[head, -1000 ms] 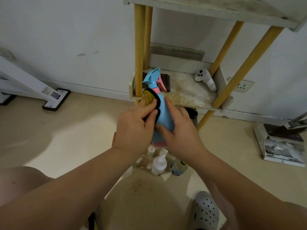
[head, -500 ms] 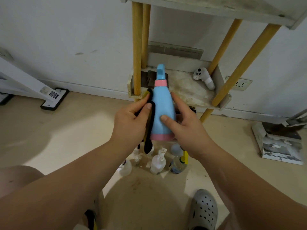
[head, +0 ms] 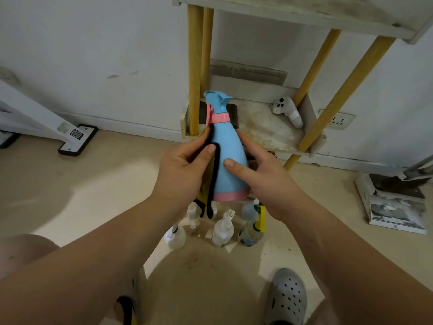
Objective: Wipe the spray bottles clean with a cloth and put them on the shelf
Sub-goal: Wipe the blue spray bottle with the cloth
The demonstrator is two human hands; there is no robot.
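Wooden-legged, with stained white boards, the shelf unit [head: 269,130] stands against the wall just behind the work; a white handheld controller [head: 288,111] lies on its lower board. In front of it, upright and lifted off the floor, is the blue cone-shaped plastic spray bottle with pink collar and base [head: 228,160]. The right hand [head: 262,174] curls around the bottle's right side, thumb across the front. The left hand [head: 181,172] presses a yellow cloth with black edging [head: 212,174] against the left side, thumb pinching it to the plastic.

To wipe well, I judge the right hand should turn the bottle while the cloth stays flat against it, covering collar and trigger too. A cluster of small clear bottles [head: 222,231] waits on the floor below.
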